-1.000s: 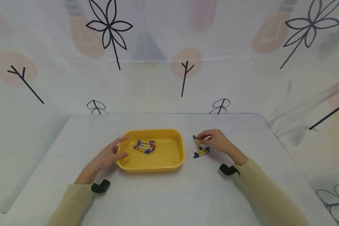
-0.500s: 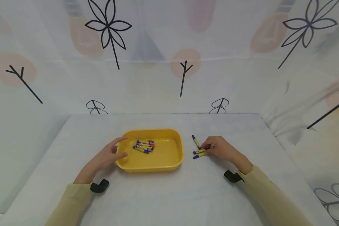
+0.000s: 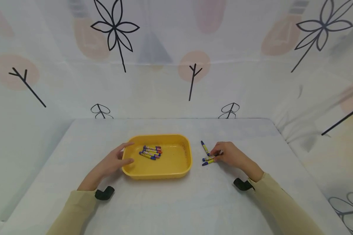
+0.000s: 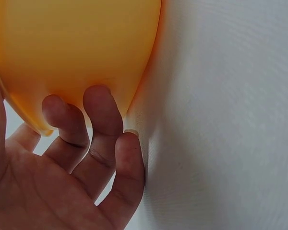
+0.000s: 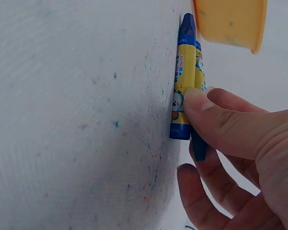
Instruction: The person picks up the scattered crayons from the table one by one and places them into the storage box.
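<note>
On the left, my left hand (image 3: 111, 163) holds the end of a yellow plastic tray (image 3: 164, 170). Its thumb and index finger reach over the rim, while curled fingers (image 4: 103, 108) press the outer wall in the left wrist view. Several yellow-wrapped crayons (image 3: 150, 152) lie together inside the tray. Right of the tray, my right hand (image 3: 233, 157) is down at the table, its thumb and fingers on a pair of crayons. In the right wrist view the thumb presses the blue-tipped crayon (image 5: 186, 62); another crayon (image 5: 199, 146) sits against it, partly hidden.
One more blue-ended crayon (image 3: 205, 148) lies just beyond the right fingertips. A pale cloth covers the table (image 3: 176, 205), with small coloured specks near the right hand. A patterned curtain (image 3: 161, 88) hangs behind the table's far edge.
My right hand has moved from the farther single crayon slightly towards me, down to the nearer pair. The pair has spread slightly apart at the tips. My left hand and the tray stay put.
</note>
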`<state>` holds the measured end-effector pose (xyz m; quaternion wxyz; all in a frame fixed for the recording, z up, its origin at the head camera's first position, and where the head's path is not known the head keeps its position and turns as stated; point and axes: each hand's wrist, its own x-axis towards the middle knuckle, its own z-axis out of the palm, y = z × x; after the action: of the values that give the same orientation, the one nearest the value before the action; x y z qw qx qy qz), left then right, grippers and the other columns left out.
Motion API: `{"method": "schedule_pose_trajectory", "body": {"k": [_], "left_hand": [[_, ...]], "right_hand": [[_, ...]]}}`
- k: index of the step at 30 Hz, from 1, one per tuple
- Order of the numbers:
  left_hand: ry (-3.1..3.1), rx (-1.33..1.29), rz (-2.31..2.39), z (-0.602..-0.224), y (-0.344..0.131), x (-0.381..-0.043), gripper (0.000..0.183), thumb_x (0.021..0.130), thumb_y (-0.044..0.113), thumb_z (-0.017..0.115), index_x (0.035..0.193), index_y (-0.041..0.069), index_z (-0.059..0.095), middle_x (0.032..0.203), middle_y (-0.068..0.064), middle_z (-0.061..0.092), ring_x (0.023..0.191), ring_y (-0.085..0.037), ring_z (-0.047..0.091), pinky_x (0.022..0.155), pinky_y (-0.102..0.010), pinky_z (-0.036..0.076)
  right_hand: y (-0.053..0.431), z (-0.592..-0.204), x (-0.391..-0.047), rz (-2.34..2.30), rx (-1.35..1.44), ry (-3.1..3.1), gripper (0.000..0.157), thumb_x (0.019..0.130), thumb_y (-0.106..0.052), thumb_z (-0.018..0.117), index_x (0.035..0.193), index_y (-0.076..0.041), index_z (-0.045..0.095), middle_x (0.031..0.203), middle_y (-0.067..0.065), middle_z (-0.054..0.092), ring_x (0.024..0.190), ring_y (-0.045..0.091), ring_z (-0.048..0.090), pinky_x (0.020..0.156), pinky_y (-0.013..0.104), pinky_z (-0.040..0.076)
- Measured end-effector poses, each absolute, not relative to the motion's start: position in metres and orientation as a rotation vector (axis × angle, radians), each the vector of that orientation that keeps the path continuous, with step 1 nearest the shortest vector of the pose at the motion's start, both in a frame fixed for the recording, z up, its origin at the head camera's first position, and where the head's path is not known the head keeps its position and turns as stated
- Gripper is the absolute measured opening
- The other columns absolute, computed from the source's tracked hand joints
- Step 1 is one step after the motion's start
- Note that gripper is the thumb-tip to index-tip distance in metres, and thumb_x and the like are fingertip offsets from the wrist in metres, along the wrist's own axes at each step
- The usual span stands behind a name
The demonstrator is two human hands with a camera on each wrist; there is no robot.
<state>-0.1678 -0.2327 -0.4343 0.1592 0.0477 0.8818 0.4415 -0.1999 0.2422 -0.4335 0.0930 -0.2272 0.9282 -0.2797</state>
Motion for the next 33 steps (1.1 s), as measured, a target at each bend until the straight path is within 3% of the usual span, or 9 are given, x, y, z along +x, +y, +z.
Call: {"method": "schedule_pose_trajectory", "body": {"k": [10,17,33], "left_hand": [[2.532,0.152,1.250,-0.435,-0.232,-0.170,0.073,0.093,0.032,0.071,0.154,0.024,0.034,0.138,-0.023,0.054,0.105,-0.026,0.060,0.097,-0.050,0.048],[2.537,0.136,1.239,-0.434,-0.232,-0.170,0.072,0.093,0.033,0.071,0.154,0.026,0.034,0.141,-0.023,0.052,0.110,-0.030,0.059,0.099,-0.052,0.047],[2.532,0.130,1.243,-0.433,-0.232,-0.169,0.072,0.092,0.032,0.072,0.154,0.026,0.034,0.145,-0.024,0.048,0.116,-0.034,0.057,0.100,-0.055,0.045]], "right_hand": [[0.241,-0.423,-0.195,-0.689,-0.714,2.808,0.023,0.078,-0.004,0.083,0.097,-0.015,0.077,0.091,-0.010,0.068,0.087,0.013,0.062,0.081,0.039,0.054],[0.241,-0.412,-0.195,-0.723,-0.797,2.846,0.022,0.082,0.001,0.079,0.101,-0.010,0.078,0.092,-0.007,0.066,0.084,0.012,0.062,0.075,0.033,0.056],[0.213,-0.390,-0.205,-0.960,-0.979,2.879,0.024,0.083,0.001,0.078,0.104,-0.009,0.077,0.093,-0.006,0.066,0.084,0.013,0.061,0.075,0.031,0.058]]}}
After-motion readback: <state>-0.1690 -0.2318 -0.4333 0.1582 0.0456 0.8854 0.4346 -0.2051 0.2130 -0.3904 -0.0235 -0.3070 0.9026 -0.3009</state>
